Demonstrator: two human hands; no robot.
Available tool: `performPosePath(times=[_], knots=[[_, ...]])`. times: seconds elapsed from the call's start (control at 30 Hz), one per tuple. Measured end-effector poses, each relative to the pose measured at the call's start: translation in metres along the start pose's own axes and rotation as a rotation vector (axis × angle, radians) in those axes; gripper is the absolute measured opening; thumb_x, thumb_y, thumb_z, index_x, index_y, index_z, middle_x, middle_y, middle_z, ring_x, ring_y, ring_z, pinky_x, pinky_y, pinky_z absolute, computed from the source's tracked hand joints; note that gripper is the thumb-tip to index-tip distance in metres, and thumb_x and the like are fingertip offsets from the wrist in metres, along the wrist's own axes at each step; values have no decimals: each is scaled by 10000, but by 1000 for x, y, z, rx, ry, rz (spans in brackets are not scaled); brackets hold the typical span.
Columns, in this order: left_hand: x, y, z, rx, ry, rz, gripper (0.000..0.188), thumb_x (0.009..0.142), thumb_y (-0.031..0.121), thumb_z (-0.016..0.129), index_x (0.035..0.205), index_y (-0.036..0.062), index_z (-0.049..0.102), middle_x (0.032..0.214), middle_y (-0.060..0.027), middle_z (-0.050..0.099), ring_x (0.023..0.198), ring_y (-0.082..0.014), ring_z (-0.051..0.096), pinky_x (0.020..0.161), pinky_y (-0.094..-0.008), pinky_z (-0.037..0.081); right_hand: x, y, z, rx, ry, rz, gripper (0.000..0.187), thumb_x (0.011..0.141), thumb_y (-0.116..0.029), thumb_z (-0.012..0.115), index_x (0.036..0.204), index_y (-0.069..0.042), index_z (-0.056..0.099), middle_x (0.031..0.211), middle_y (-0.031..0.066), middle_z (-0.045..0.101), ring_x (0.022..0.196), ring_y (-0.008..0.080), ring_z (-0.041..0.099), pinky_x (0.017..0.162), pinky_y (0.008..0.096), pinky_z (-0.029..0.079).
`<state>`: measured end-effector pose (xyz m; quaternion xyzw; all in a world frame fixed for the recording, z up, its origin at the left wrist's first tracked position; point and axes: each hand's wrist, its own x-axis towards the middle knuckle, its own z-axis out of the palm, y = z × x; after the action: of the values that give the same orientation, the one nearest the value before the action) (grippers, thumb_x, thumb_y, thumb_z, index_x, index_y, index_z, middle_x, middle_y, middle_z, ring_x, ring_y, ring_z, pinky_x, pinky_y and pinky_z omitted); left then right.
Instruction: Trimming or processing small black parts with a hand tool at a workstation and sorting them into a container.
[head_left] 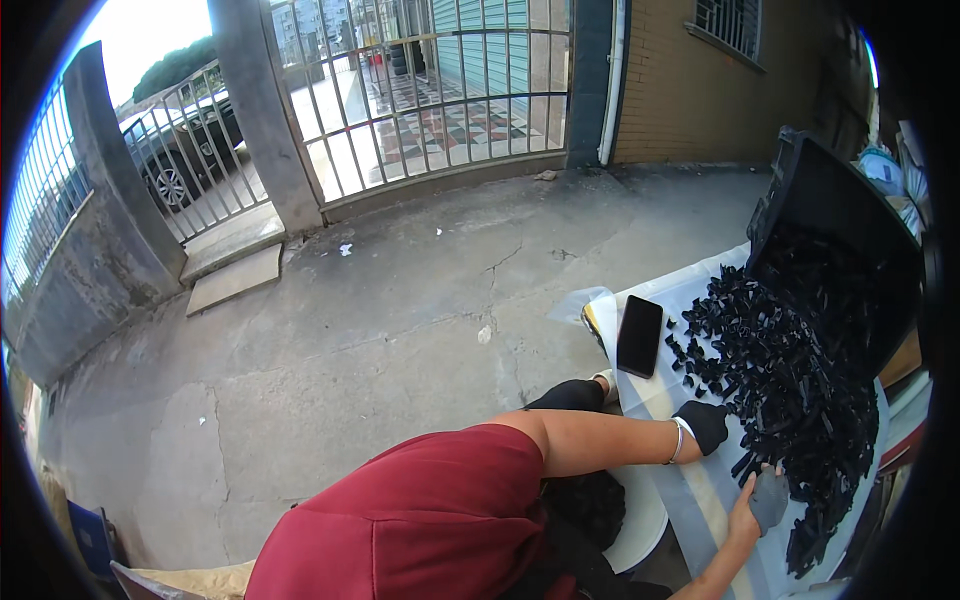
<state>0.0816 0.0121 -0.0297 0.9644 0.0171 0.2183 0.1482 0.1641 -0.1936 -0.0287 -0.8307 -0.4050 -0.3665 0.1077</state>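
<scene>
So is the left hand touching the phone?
Apart. The head view shows a strip of pale sheet between the left hand and the near end of the phone.

daylight; sky (150, 45) blown white; straight edges bowed; corners black

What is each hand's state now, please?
Black-gloved left hand: near small black angular pieces; grip cannot be told.
Grey-gloved right hand: open or closed cannot be told.
</scene>
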Motion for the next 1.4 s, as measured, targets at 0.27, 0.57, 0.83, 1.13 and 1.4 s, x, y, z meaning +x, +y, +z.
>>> performPosePath(times=[0.27,0.57,0.83,1.13,1.4], knots=[[5,0,4,-16,-24,-15,229,684,125,529,866,6,599,732,-161,589,672,-321,615,576,-383,487,-4,0,-12,578,-112,284,142,852,-67,534,954,21,580,975,127,566,931,244,531,820,342,420],[-4,-9,-10,-81,99,37,139,680,46,537,785,41,627,820,-150,603,758,-310,612,650,-372,501,11,-38,-37,494,-480,20,200,808,-81,510,975,-14,597,856,171,569,853,303,538,751,395,414],[-12,-9,-12,-218,98,-177,125,695,74,558,785,21,626,857,-182,607,836,-334,596,727,-372,492,13,-55,-32,-32,-394,-5,209,792,-115,523,973,-36,592,793,169,582,784,318,563,711,420,429],[-14,-40,3,-191,-18,-81,200,689,75,525,876,70,594,834,-175,592,798,-338,589,698,-389,481,21,-55,-44,27,-535,-129,169,748,-62,528,887,-38,621,776,172,582,781,321,567,667,410,439],[-34,-10,-42,-565,-35,-200,285,721,120,595,997,59,557,835,-169,616,788,-344,602,686,-394,486,25,-65,-47,148,-275,-172,137,703,-24,508,808,-17,595,854,163,556,801,325,554,695,404,438]])
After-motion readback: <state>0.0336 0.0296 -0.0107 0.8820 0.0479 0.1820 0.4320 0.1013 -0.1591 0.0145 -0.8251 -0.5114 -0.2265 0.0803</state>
